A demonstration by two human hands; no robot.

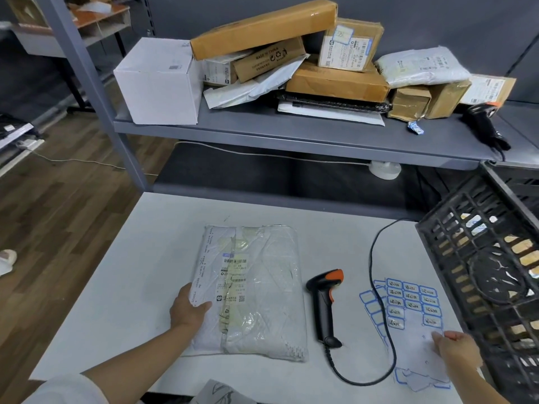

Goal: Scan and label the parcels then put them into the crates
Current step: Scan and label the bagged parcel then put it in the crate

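Left hand [189,309] grips the near-left edge of the parcel [250,290], thumb on top, fingers curled under the edge. Right hand [455,349] pinches the near corner of the sticker sheet [408,310]. Parcel lies flat on the table [122,287], left of centre, shipping label up. It is a poly mailer, wrinkled and taped: probably soft, light, floppy, a bit slick. Likely best taken by an edge or scooped under from both sides; lifted by one corner it would probably sag. Sticker sheet is thin paper, several labels already gone; it looks easy to tear or curl, so peel from a corner.

Scanner [325,304] lies on the table between parcel and sheet, untouched, its cable [376,252] looping just beside the sheet; this could snag a reach. Black crate [478,258] stands tilted at the table's right edge, some items visible through its slots.

Farther back, a grey shelf [291,132] carries the parcel pile [291,53], a white box [159,80] and a second scanner [485,123].
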